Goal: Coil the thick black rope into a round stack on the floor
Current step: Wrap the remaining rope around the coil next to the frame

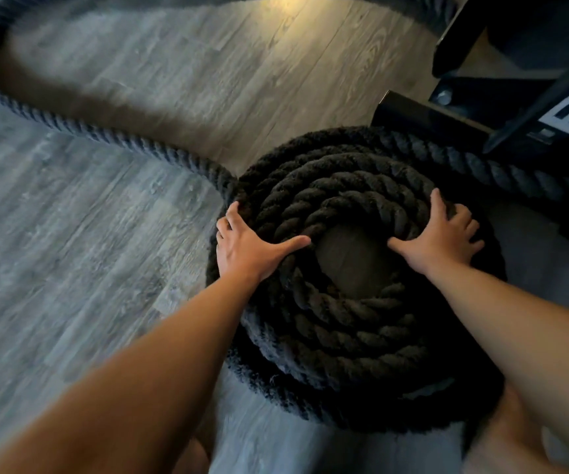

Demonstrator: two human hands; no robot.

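The left hand (pixel 249 248) lies flat on the left side of the rope coil (pixel 355 302), fingers spread over the outer turns and thumb reaching toward the centre hole; it presses rather than grips. The right hand (pixel 444 239) rests open on the coil's right side, fingers splayed across the upper turns. The coil sits on the grey wood floor (pixel 81 254), several turns stacked around a bare centre. From the coil's left edge the loose rope (pixel 71 121) runs away in a wide loop. Behind the coil stands a black metal frame (pixel 502 107).
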